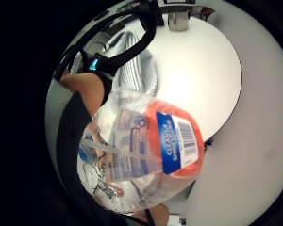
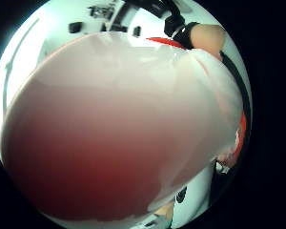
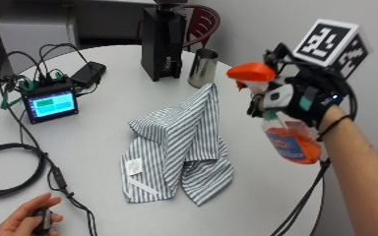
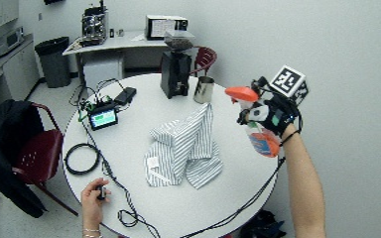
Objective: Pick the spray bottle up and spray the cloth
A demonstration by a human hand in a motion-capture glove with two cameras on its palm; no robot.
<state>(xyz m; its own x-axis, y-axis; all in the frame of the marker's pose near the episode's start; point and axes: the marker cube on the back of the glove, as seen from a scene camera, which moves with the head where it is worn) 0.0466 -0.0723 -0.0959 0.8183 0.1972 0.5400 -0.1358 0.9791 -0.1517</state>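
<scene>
My gloved right hand grips a clear spray bottle of orange liquid by its neck, held up in the air above the table's right edge. Its orange spray head points left toward the cloth. The striped grey-and-white cloth lies crumpled in the middle of the round white table. In the little finger side palm view the bottle's labelled body fills the middle, with the cloth behind it. The thumb side palm view is almost filled by the bottle close to the palm.
A black coffee grinder and a steel cup stand at the table's far side. A small screen device with cables sits at the left. A coiled black cable lies at the front left, where a bare hand rests.
</scene>
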